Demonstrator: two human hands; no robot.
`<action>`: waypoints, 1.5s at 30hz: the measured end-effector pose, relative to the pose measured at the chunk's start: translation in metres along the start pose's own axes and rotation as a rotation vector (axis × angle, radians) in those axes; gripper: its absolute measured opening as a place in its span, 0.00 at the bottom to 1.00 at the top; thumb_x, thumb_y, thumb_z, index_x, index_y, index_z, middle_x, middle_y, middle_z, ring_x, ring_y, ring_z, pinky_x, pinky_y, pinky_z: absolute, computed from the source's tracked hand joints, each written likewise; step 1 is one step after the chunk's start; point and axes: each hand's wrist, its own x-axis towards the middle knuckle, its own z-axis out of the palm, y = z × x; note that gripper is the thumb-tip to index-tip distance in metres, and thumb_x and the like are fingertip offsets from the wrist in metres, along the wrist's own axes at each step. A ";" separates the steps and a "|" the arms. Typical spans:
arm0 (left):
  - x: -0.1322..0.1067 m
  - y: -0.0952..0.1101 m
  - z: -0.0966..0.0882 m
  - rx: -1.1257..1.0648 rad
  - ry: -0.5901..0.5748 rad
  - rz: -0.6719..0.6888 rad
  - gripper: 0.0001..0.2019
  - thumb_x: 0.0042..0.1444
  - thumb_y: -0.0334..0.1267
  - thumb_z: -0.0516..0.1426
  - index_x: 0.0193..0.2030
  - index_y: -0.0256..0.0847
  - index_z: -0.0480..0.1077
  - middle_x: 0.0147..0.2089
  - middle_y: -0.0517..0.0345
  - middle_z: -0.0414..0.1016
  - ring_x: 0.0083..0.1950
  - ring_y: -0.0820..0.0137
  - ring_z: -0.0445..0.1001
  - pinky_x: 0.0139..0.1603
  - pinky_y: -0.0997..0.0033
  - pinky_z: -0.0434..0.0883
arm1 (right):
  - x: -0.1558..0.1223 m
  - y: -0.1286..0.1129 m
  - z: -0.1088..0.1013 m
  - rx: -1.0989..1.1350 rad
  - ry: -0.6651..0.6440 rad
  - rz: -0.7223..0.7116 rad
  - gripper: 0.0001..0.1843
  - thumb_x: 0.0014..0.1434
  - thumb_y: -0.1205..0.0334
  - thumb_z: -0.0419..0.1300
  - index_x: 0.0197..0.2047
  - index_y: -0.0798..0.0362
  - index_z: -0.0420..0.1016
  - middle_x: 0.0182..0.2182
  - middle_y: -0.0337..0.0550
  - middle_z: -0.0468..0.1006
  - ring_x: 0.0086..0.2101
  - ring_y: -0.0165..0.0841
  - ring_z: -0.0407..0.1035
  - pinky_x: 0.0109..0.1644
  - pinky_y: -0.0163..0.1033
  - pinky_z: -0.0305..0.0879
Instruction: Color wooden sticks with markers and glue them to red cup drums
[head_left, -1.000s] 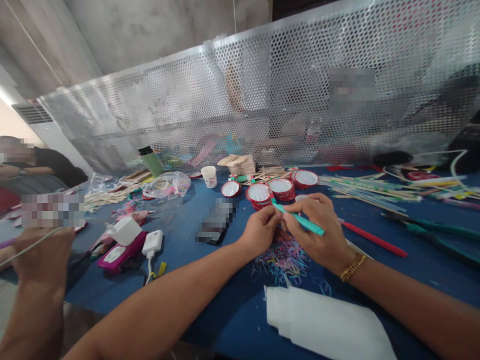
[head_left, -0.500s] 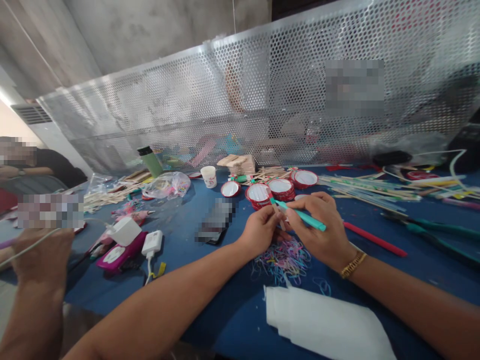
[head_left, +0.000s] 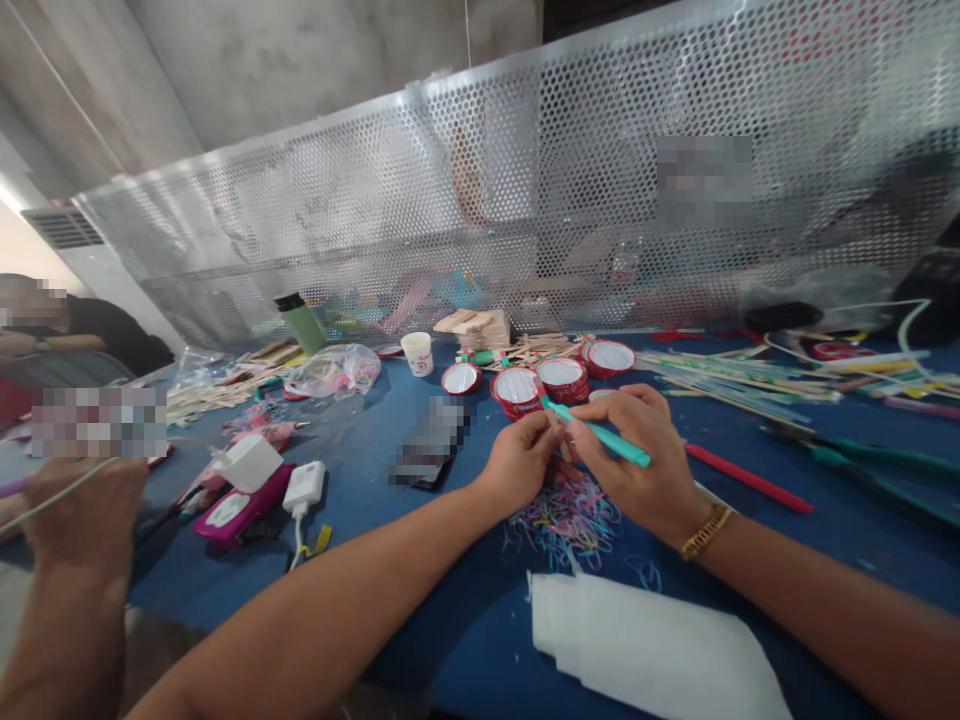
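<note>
My right hand [head_left: 637,465] is closed round a teal stick [head_left: 600,435] that points up and left. My left hand [head_left: 521,460] pinches its fingertips against the stick's near end, where something small sits that I cannot make out. Both hands hover just above a heap of thin coloured rubber bands [head_left: 562,525] on the blue table [head_left: 465,620]. Several red-rimmed round lids [head_left: 517,387] lie just beyond my fingers.
A white folded sheet [head_left: 652,650] lies near the front edge. A phone [head_left: 429,445], a white charger [head_left: 304,485] and a pink device [head_left: 236,510] sit left. Sticks [head_left: 735,380], a red stick [head_left: 750,478] and pliers [head_left: 870,462] lie right. Another person's hand [head_left: 82,520] is at far left. A perforated metal screen [head_left: 525,200] stands behind.
My hands have stayed in the same spot; the teal stick has tilted and shifted only slightly between the fingers.
</note>
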 end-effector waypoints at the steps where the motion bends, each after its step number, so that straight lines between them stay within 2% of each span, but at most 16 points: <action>1: 0.000 0.000 0.000 0.002 -0.002 0.005 0.18 0.55 0.55 0.60 0.34 0.41 0.65 0.24 0.63 0.71 0.23 0.72 0.73 0.25 0.75 0.67 | 0.000 0.000 0.000 0.000 -0.007 -0.009 0.04 0.63 0.59 0.58 0.38 0.49 0.73 0.29 0.37 0.79 0.33 0.34 0.73 0.53 0.49 0.59; 10: 0.001 -0.001 0.000 -0.012 -0.010 0.012 0.17 0.56 0.53 0.59 0.33 0.40 0.64 0.23 0.63 0.71 0.22 0.74 0.73 0.23 0.78 0.66 | 0.000 0.000 0.001 -0.013 -0.003 0.008 0.05 0.63 0.58 0.57 0.38 0.49 0.73 0.29 0.38 0.79 0.33 0.35 0.73 0.53 0.50 0.59; 14: 0.002 -0.002 -0.001 -0.024 -0.009 0.000 0.17 0.55 0.53 0.60 0.34 0.41 0.64 0.26 0.63 0.73 0.22 0.74 0.73 0.22 0.77 0.66 | 0.000 0.000 0.000 -0.021 -0.002 0.032 0.05 0.63 0.59 0.58 0.38 0.49 0.73 0.31 0.38 0.80 0.34 0.35 0.73 0.54 0.50 0.58; 20: 0.002 -0.003 -0.002 -0.006 -0.008 0.007 0.18 0.55 0.54 0.60 0.35 0.41 0.65 0.25 0.63 0.71 0.22 0.73 0.72 0.24 0.75 0.67 | 0.001 -0.001 0.000 0.010 -0.015 -0.017 0.05 0.63 0.59 0.58 0.38 0.49 0.74 0.29 0.37 0.78 0.32 0.34 0.72 0.54 0.49 0.58; 26: 0.002 -0.004 -0.001 -0.018 -0.012 -0.002 0.17 0.55 0.54 0.60 0.36 0.41 0.64 0.27 0.62 0.73 0.22 0.74 0.73 0.23 0.77 0.65 | 0.000 0.002 0.000 -0.008 0.022 0.013 0.05 0.63 0.59 0.58 0.37 0.50 0.73 0.29 0.38 0.79 0.33 0.35 0.73 0.54 0.50 0.58; 31: 0.002 -0.003 -0.001 -0.011 -0.021 0.010 0.16 0.56 0.52 0.59 0.35 0.41 0.64 0.25 0.63 0.72 0.22 0.74 0.73 0.22 0.78 0.65 | -0.001 0.001 0.000 -0.001 -0.016 -0.017 0.06 0.63 0.59 0.58 0.38 0.49 0.74 0.30 0.38 0.79 0.34 0.36 0.73 0.53 0.51 0.58; 35: 0.002 -0.002 0.000 -0.036 -0.010 -0.022 0.15 0.57 0.50 0.59 0.35 0.41 0.64 0.28 0.62 0.74 0.22 0.74 0.73 0.22 0.78 0.65 | -0.001 0.002 0.000 -0.013 0.030 0.007 0.05 0.63 0.58 0.59 0.38 0.49 0.73 0.31 0.39 0.80 0.34 0.36 0.74 0.54 0.51 0.59; 40: 0.001 -0.002 0.000 -0.014 -0.020 0.009 0.14 0.57 0.50 0.58 0.34 0.40 0.64 0.26 0.63 0.73 0.21 0.75 0.73 0.21 0.79 0.64 | -0.001 0.002 0.001 0.000 -0.007 -0.019 0.05 0.63 0.58 0.58 0.38 0.49 0.74 0.30 0.38 0.79 0.33 0.35 0.73 0.53 0.50 0.59; 45: 0.002 -0.003 -0.001 -0.023 -0.013 -0.014 0.14 0.58 0.49 0.58 0.37 0.40 0.65 0.29 0.61 0.76 0.22 0.74 0.74 0.22 0.78 0.66 | -0.001 0.003 0.001 -0.017 0.038 0.015 0.05 0.63 0.58 0.59 0.38 0.49 0.73 0.30 0.39 0.80 0.34 0.37 0.74 0.53 0.51 0.59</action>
